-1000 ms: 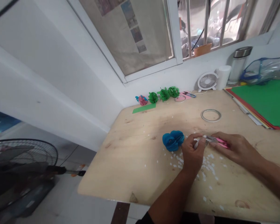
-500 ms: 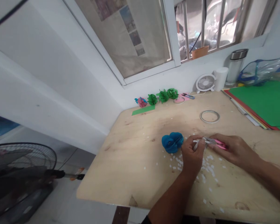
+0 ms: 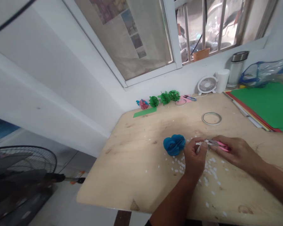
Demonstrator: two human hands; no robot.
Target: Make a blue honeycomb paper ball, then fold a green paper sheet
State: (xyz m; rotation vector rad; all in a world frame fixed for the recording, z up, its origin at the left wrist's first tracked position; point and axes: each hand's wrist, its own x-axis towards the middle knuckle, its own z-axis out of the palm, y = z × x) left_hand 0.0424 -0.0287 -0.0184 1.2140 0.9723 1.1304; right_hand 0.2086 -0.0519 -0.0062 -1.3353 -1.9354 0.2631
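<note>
While white scraps (image 3: 213,160) litter the table (image 3: 132,157), motorbikes (image 3: 211,43) perhaps stand outside.

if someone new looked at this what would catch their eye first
Probably the bright blue flower-like piece on the wooden table, just beside the left hand. Next might come the pink-handled tool in the right hand, with white scraps scattered nearby, and the large green sheet at the table's right.

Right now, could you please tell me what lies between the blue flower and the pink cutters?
In the head view, the left hand lies between the blue flower and the pink cutters, with white scraps on the table nearby.
</note>
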